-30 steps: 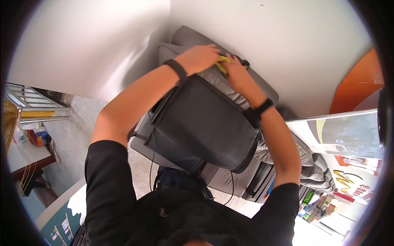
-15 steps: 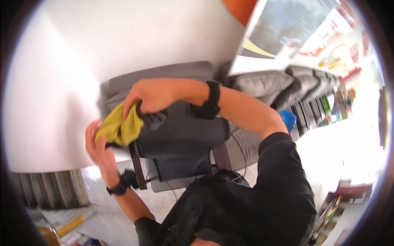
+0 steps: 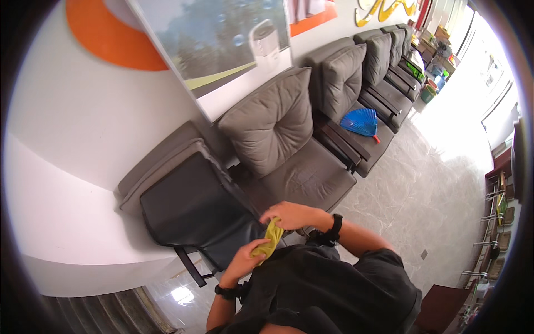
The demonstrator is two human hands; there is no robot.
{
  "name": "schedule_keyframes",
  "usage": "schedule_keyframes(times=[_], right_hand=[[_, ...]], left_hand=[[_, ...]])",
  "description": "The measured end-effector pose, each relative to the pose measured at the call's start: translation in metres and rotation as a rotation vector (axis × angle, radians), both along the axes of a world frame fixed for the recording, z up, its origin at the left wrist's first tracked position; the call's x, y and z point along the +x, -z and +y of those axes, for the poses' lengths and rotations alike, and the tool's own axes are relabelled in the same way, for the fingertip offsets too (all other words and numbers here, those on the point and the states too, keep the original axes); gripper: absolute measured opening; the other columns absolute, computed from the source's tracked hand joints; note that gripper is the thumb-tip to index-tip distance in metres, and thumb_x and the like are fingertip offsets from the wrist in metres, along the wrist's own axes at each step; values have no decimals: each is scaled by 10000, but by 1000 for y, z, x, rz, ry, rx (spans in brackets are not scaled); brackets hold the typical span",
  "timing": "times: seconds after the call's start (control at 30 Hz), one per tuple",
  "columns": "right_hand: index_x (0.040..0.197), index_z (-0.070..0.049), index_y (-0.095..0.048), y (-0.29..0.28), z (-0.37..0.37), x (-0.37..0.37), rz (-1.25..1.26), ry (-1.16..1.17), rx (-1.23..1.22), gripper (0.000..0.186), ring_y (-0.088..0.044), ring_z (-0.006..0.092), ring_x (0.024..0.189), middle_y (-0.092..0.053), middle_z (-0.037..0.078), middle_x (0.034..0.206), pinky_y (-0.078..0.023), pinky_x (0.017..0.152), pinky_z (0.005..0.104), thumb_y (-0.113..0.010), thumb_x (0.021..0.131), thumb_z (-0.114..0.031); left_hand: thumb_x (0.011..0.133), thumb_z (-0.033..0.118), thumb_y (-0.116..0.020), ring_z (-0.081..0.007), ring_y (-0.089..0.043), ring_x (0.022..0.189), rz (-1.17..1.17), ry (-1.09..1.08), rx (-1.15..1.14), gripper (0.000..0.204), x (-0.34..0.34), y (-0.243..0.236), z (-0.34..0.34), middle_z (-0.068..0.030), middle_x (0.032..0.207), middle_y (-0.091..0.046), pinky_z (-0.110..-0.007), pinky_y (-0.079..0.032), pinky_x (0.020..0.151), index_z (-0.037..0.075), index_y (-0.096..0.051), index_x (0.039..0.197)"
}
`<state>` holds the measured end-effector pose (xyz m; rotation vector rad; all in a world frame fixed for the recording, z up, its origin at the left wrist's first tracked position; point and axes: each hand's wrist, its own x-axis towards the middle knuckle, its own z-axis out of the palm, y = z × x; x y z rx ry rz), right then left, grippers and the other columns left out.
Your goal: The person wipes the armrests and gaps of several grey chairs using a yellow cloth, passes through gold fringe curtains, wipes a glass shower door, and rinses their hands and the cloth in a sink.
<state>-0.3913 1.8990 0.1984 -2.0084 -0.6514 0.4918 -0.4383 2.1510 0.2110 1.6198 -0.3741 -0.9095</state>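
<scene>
A yellow-green cloth is stretched between my two hands, close in front of my body. My left hand closes on its lower end, thumb over the fabric. At the upper end, the fingers of my right hand pinch the bunched cloth. Just beyond them is the nearest chair, whose dark leather pad lies over its grey cushion. Neither hand touches that pad.
More grey cushioned chairs run along the wall toward the far right. A blue hand fan lies on one seat. A framed poster hangs above. Grey tiled floor lies at the right; shelves stand beyond.
Both hands have come down from over the nearest chair toward my body, still holding the cloth. My view has turned right, bringing the row of chairs and the blue fan into sight.
</scene>
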Motion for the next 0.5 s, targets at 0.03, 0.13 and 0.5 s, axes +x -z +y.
schedule_keyframes(times=[0.03,0.13,0.5], right_hand=[[1052,-62,-658,9,-24,-18,-102,-9,-46,325,-607,328,878,-638,148,954,-486,788,388,-529,755,-31],[914,-55,-672,23,-92,-60,-265,69,-107,203,-612,318,883,-642,117,895,-493,799,399,-550,753,-78],[1203,-39,-591,-102,-208,-132,390,-162,540,399,-481,76,731,-583,13,875,-411,668,226,-671,812,-29]], left_hand=[[809,56,-620,-160,-580,986,-10,15,11,433,-11,11,-25,-81,1123,-616,-267,-446,879,26,-568,1237],[783,63,-635,-258,-599,1083,-165,-11,233,464,-36,20,-88,-165,1182,-611,-316,-449,924,44,-552,1239],[702,-143,-602,-129,-531,784,-524,-146,114,447,-70,-121,-165,-52,873,-536,-229,-423,709,13,-610,1121]])
